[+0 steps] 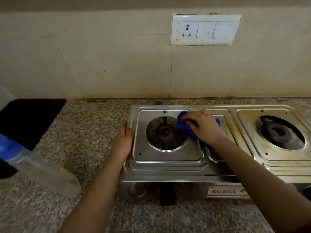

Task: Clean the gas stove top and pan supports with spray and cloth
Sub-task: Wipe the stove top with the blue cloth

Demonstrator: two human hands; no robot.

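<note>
Wiping the steel just beside the left burner

My right hand (203,126) is clamped on the bunched blue cloth (183,127), fingers curled over it, pressing it flat onto the stove top (168,157) at the far-right rim of the left burner (165,132). My wrist sits low and my forearm reaches in diagonally from the near right of that burner. My left hand (124,140) grips the stove's edge just left of the burner, fingers hooked over the rim to steady it. I think firm, overlapping strokes along the pressed grooves will work best, with the cloth kept out of the burner hole. The yellowed panel well to the burner's right looks untouched. The spray bottle (42,163) lies on its side far left of the burner.
</note>
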